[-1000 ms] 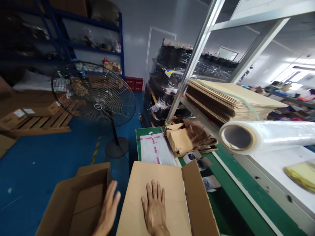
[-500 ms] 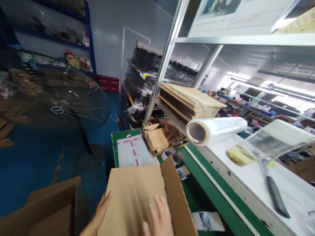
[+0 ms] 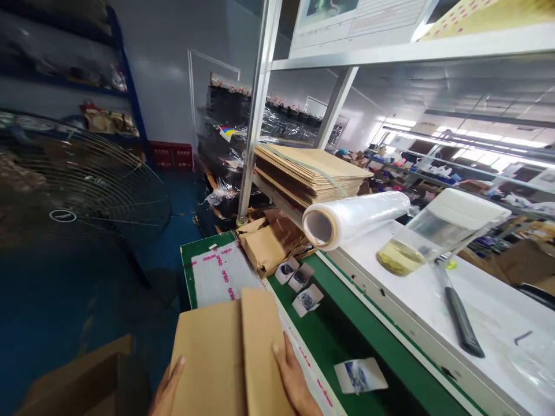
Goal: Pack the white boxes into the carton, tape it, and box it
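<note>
A brown cardboard box (image 3: 225, 352) lies at the near end of the green table (image 3: 342, 335), its top flaps folded flat. My left hand (image 3: 167, 390) rests against the box's left side with fingers flat. My right hand (image 3: 295, 381) presses on the right flap near its edge, fingers spread. Under the box's far end lies a clear plastic bag with red print (image 3: 219, 274).
A roll of clear stretch film (image 3: 353, 216) lies on the white shelf (image 3: 433, 300), beside a clear bag and a black-handled tool (image 3: 459, 315). Flat cardboard sheets (image 3: 307, 173) are stacked behind. Small printed cards (image 3: 306, 300) dot the table. A floor fan (image 3: 82, 179) and an open carton (image 3: 82, 378) stand left.
The view has swung right and up. The box's upright right flap has been folded down flat, and both my hands have shifted to the box's outer sides.
</note>
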The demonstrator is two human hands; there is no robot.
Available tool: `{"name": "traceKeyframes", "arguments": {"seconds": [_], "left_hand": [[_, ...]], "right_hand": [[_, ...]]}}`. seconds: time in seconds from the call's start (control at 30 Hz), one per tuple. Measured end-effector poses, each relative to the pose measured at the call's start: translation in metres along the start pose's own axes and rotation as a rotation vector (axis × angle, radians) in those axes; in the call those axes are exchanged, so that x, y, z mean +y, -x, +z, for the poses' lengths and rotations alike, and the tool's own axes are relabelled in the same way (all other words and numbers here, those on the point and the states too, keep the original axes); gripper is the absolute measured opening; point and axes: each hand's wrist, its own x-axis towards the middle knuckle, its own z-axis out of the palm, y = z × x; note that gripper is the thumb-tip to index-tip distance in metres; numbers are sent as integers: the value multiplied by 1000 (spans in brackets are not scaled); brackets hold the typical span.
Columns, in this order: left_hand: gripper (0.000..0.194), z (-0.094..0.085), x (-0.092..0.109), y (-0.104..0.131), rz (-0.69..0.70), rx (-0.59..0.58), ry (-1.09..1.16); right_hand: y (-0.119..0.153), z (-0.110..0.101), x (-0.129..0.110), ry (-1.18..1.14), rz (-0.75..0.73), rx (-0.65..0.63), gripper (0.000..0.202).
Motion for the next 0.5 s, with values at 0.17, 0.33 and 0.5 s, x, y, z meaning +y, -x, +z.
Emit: {"name": "traceKeyframes", "arguments": {"seconds": [0.17, 0.33, 0.5], "left_hand": [[68, 4, 0, -1, 54, 48, -39], [70, 0, 10, 9, -19, 38, -40], [70, -3, 13, 16, -42, -32, 74]], "right_hand": [[1, 31, -3, 316, 22, -59, 92], [2, 21, -6, 182, -18, -56, 80], [0, 11, -8, 43, -67, -62, 73]]}}
